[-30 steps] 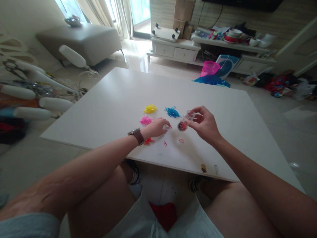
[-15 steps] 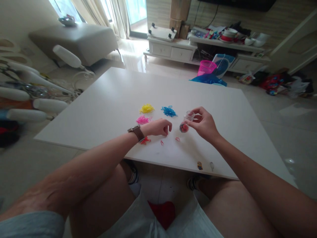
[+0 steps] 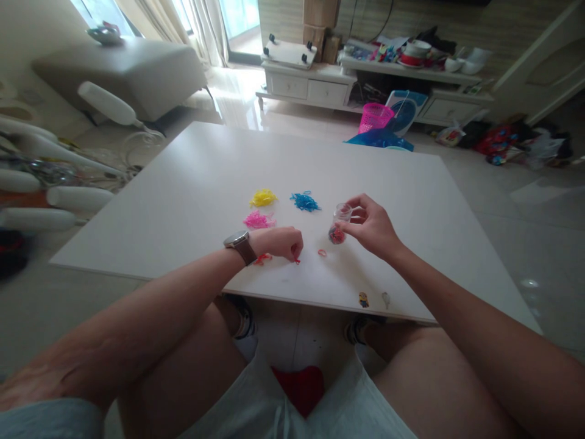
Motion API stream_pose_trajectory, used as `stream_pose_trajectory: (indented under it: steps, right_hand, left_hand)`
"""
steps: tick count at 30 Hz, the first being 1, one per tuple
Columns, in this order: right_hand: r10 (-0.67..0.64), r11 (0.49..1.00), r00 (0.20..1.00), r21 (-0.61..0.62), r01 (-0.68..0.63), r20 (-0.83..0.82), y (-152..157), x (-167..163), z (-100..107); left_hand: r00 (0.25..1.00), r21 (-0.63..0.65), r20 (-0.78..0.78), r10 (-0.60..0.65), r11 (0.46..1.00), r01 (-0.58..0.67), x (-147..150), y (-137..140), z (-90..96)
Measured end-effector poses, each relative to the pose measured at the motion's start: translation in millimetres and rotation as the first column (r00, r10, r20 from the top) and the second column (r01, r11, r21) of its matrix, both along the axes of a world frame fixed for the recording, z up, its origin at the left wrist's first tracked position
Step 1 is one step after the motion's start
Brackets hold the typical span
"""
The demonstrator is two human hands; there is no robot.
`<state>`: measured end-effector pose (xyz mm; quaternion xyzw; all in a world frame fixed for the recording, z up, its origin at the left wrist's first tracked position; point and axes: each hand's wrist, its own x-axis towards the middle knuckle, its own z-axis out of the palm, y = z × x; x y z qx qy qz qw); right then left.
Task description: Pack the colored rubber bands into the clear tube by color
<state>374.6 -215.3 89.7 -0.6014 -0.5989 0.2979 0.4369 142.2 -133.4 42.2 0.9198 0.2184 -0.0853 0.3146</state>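
The right hand point(image 3: 371, 228) holds a small clear plastic bottle point(image 3: 339, 222) pinched between thumb and fingers, tilted with its open mouth up and away and its lower end just above the white rectangular desk point(image 3: 192, 201). Inside the bottle sits a clump of small rubber bands, mostly red with a few darker ones mixed in.

The left hand point(image 3: 280, 242), with a brown-strapped wristwatch point(image 3: 241, 245) on its wrist, rests low on the desk with fingers curled down and fingertips pressed together on a small red rubber band point(image 3: 297, 260) — the band shows just under the fingertips, touching the desk. Just beside the wrist lies a small heap of red-orange rubber bands point(image 3: 262, 259). Between the two hands, one loose red band point(image 3: 322, 252) lies flat on the desk, apart from both.

Farther from the person, three sorted heaps lie on the desk: a pink pile point(image 3: 258, 219) nearest the left hand, a yellow pile point(image 3: 262, 197) beyond it, and a blue pile point(image 3: 303, 202) to their right, near the bottle but not touching it.

At the desk's near edge sit a small yellow cartoon-figure sticker point(image 3: 364, 299) and a pale small item point(image 3: 386, 299) beside it — too small to tell what it is.
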Motion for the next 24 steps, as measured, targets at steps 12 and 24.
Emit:
stream_pose_trajectory:
  steps: [12,24]
  right_hand:
    - [-0.026,0.999,0.999,0.024,0.025,0.041,0,0,1]
    - [-0.02,1.0,0.997,0.022,0.019,0.07,-1,1,1]
  left_hand:
    - [0.943,0.131,0.292,0.161,0.97,-0.207,45,-27,-16.8]
    - [0.952,0.203,0.284,0.116,0.963,-0.178,44,-38,-19.3]
